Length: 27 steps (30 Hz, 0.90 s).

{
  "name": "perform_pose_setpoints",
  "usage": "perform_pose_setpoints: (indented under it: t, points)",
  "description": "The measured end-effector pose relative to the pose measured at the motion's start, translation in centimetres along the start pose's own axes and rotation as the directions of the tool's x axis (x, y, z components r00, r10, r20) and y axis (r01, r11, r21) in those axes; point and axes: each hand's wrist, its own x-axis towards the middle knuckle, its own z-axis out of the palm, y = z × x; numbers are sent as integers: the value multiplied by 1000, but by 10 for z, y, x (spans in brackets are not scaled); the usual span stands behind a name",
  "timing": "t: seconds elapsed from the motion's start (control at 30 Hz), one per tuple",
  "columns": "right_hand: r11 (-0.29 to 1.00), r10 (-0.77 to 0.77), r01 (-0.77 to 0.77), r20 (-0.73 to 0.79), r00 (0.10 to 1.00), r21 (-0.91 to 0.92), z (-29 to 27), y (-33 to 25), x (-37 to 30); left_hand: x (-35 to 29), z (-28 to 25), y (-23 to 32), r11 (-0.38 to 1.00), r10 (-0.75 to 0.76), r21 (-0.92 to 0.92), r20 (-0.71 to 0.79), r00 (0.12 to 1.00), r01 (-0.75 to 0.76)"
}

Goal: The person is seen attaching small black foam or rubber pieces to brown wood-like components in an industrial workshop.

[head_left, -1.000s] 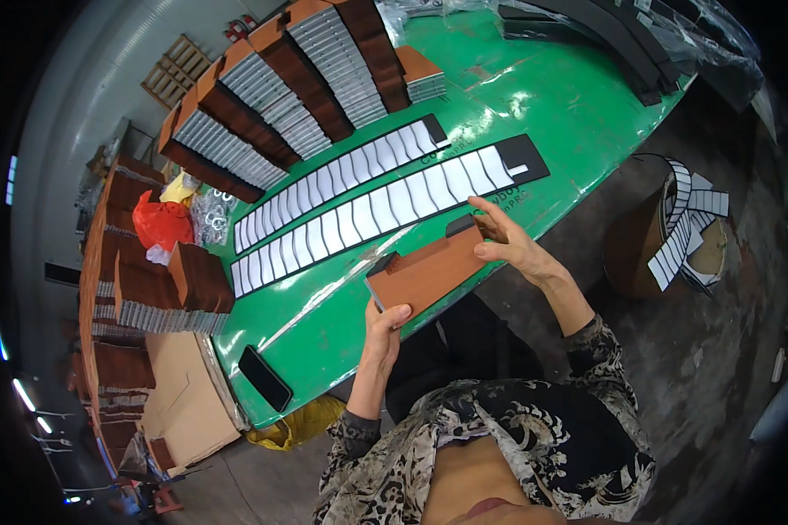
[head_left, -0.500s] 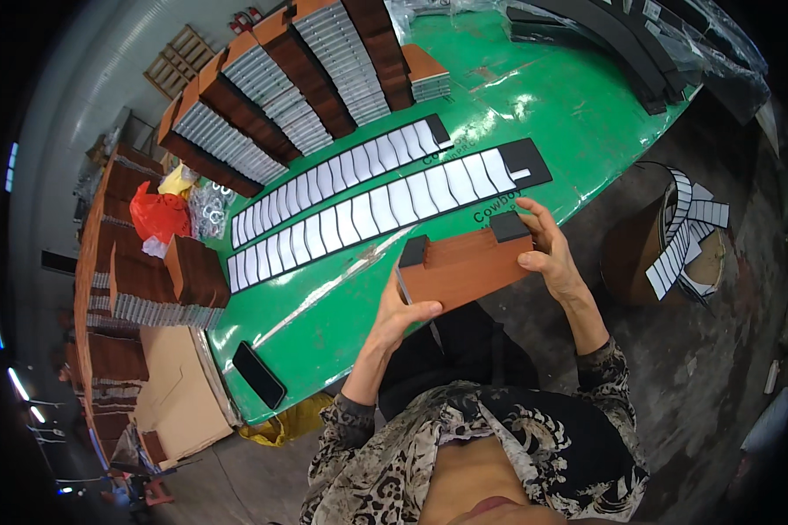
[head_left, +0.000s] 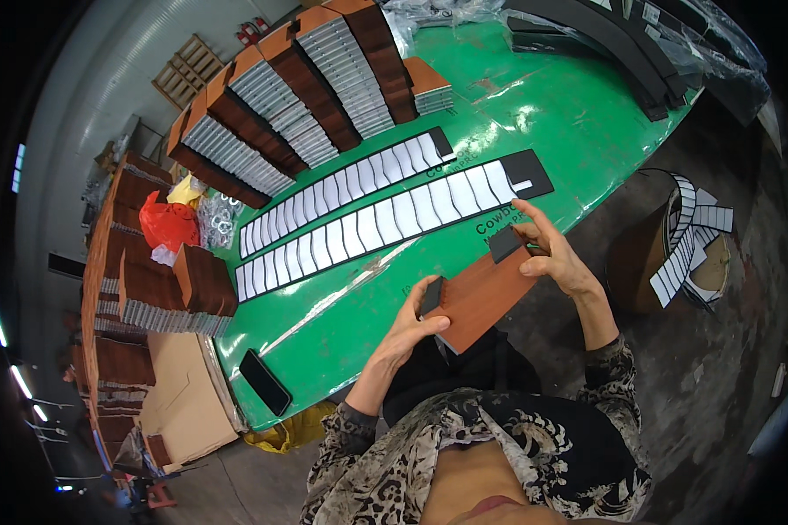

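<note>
Reddish-brown wooden board, black pads at both ends, gripped by left hand and right hand.

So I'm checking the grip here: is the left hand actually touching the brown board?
Touching. The head view shows the left hand wrapped over the near end of the brown board, thumb on top beside a black pad; the right hand presses the far end.

Panel's underside perhaps hidden
</note>
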Motion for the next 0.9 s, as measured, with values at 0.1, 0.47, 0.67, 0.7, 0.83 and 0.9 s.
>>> perform_pose_setpoints:
  t: [0.1, 0.47, 0.67, 0.7, 0.83, 0.9]
  points:
    - [999, 7, -6, 16, 1000, -39, -3, 2, 3, -3, 10, -7, 995, 16, -96, 9, 1000, -15]
    - [834, -7, 91, -154, 988, 545, 93, 62, -23, 33, 38, 6, 842, 161, -455, -302, 940, -290]
    - [790, 106, 135, -350, 931, 599, 87, 45, 16, 57, 57, 17, 853, 281, -336, -350, 894, -399]
    - [820, 78, 148, -365, 928, 554, 79, 44, 22, 60, 59, 23, 883, 251, -310, -323, 913, -352]
    - [842, 58, 147, -358, 932, 520, 41, 27, 62, 70, 42, 25, 925, 283, -207, -177, 943, -317]
    - [902, 73, 97, -371, 926, 421, 13, 15, 92, 65, 29, 20, 917, 378, -76, -140, 915, -391]
